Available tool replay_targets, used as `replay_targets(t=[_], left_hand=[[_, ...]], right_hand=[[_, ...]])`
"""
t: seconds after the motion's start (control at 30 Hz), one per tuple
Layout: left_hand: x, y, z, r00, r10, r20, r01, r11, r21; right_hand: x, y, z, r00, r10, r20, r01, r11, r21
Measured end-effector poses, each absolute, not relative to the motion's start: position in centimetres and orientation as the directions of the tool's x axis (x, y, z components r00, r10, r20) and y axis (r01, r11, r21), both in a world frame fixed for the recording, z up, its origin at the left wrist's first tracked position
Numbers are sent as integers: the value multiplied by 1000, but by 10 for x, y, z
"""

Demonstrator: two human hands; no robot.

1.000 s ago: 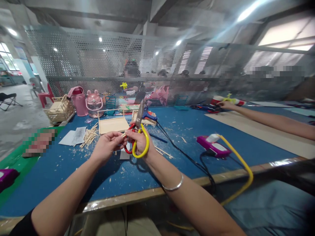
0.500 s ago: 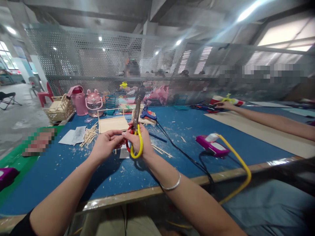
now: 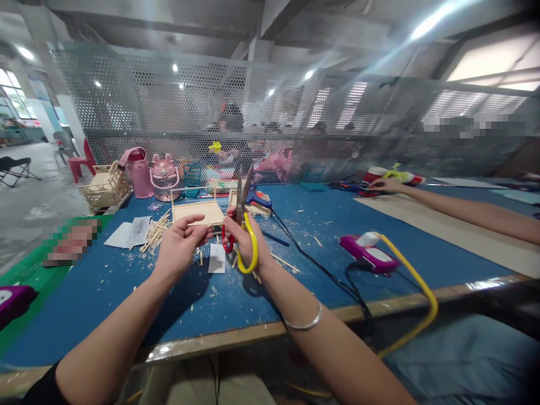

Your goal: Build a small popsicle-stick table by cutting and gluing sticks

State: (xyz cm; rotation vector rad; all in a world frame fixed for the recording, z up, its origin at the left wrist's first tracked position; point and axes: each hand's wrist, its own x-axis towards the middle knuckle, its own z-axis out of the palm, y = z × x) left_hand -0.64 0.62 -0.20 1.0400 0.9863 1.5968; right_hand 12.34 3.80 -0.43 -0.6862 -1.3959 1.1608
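Scissors (image 3: 248,242) with one red and one yellow handle are held in my right hand (image 3: 248,239), their blades parted and pointing up. To their left, my left hand (image 3: 183,242) is closed in a pinch, thumb against fingers; what it pinches is too small to make out. Behind both hands lies a light wooden panel (image 3: 198,212) with thin sticks standing at its edge. A small white card (image 3: 216,259) lies on the blue table between and below the hands. Loose wooden sticks (image 3: 155,230) are heaped left of the panel.
A blue glue gun (image 3: 258,198) lies behind the scissors, its black cable crossing the table (image 3: 312,304). A purple power socket (image 3: 369,256) with a yellow cable sits at right. Pink bottles (image 3: 164,179) stand back left. Another person's arm (image 3: 455,207) reaches in from the right.
My hands have moved apart, the right one shifting right with the scissors. The scissor blades have opened, and more of the white card shows.
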Motion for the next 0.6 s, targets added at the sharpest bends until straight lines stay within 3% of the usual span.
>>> replay_targets(t=[0.17,0.3,0.4,0.6], left_hand=[[-15,7,3,-204,944,259,-290,-311,905],[-18,5,6,-186,933,309,-258,-350,900],[-18,4,7,-194,920,340,-216,-378,900],[-18,1,9,-210,885,416,-71,-438,896]], right_hand=[[129,34,-5,-407,831,380,-17,409,-912],[129,32,-5,-580,686,440,6,544,-839],[129,32,-6,-625,626,465,-17,585,-811],[128,31,-9,-634,636,440,1,570,-822]])
